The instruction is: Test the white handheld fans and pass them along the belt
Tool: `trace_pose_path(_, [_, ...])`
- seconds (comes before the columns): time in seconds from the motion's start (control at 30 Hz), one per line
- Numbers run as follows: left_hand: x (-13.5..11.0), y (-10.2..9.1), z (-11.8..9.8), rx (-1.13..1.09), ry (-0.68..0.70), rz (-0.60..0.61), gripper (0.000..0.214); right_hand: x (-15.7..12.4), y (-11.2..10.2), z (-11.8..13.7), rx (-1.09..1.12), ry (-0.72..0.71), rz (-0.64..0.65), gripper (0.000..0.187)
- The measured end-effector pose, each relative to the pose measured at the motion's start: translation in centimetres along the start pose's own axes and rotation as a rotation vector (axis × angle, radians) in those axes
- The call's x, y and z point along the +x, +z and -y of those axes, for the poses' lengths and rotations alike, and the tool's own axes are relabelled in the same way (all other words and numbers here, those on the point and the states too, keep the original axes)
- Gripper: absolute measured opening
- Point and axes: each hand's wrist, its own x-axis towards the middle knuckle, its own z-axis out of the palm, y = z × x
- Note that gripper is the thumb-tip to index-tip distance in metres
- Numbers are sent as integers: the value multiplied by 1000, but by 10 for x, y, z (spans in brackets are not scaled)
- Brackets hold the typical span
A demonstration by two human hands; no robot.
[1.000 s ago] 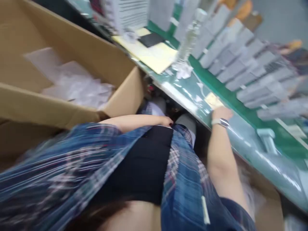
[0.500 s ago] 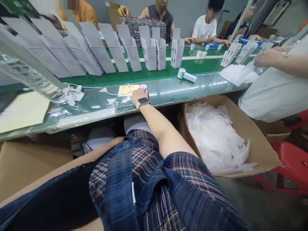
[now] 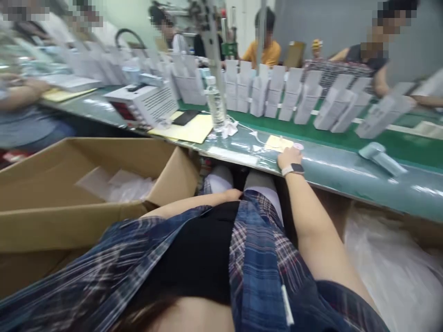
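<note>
Head view: right hand (image 3: 289, 158) rests flat on the bench (image 3: 346, 168), grip loose and empty, pink disc (image 3: 298, 146) just beyond its fingertips. Left hand (image 3: 232, 195) in lap, grip unclear. Judgement: pinch the disc's rim.

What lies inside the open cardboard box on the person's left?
Inside the cardboard box, crumpled clear plastic bags lie against the far wall. The near wall hides the bottom, so anything lying there cannot be seen.
</note>
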Motion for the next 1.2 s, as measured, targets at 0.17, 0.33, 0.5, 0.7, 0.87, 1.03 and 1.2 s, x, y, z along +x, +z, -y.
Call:
trace_pose_path(0.17, [17,18,37,-52,-19,187,39,2,4,2,-66,3,-45,46])
trace_pose_path(0.33, [34,27,49,-111,33,185,36,1,7,3,-122,-11,-108,45])
trace_pose_path(0.5, [39,30,57,-156,99,136,33,4,11,2,-162,-33,-158,43])
trace_pose_path(0.7, [51,33,59,-163,167,150,30,6,17,0,-190,-68,-192,42])
trace_pose_path(0.87, [64,36,57,-154,177,186,31,8,20,-1,-198,-84,-199,38])
trace_pose_path(1.03, [70,33,62,-172,150,218,32,10,23,-3,-209,-107,-188,37])
trace_pose_path(1.2, [78,30,69,-216,122,200,33,13,29,-10,-153,-164,-219,35])
